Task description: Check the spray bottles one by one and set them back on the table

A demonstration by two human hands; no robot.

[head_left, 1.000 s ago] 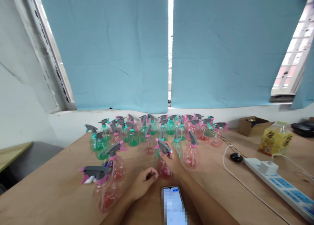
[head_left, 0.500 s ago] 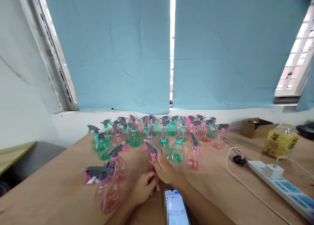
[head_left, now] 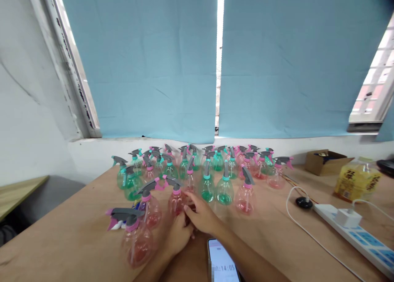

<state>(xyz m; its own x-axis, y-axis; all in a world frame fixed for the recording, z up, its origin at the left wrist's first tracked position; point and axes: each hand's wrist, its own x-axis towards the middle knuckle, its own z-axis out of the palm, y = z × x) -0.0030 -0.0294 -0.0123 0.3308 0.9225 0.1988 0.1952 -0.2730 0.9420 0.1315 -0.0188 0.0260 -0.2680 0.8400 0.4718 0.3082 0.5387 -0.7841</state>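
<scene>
A clear pink spray bottle (head_left: 176, 202) with a grey and pink trigger head stands upright between my hands, its nozzle pointing left. My right hand (head_left: 201, 212) is closed around the bottle's right side. My left hand (head_left: 180, 232) is closed at its lower front, and its fingertips are partly hidden. Left of it is another pink spray bottle (head_left: 150, 212), and nearer to me a larger-looking pink spray bottle (head_left: 137, 245). Behind my hands stand several green and pink spray bottles, among them a green spray bottle (head_left: 224, 191) and a pink spray bottle (head_left: 245, 199).
A phone (head_left: 222, 259) lies before my right forearm. On the right are a white power strip (head_left: 357, 237) with a cable, a black disc (head_left: 304, 202), a yellow-labelled jug (head_left: 357, 179) and a cardboard box (head_left: 328, 163). Small packets (head_left: 135, 206) lie behind the left bottles.
The spray bottle in my hands has moved left, towards the other pink bottle. My right hand has gone lower on it, and my left hand has closed in at its base.
</scene>
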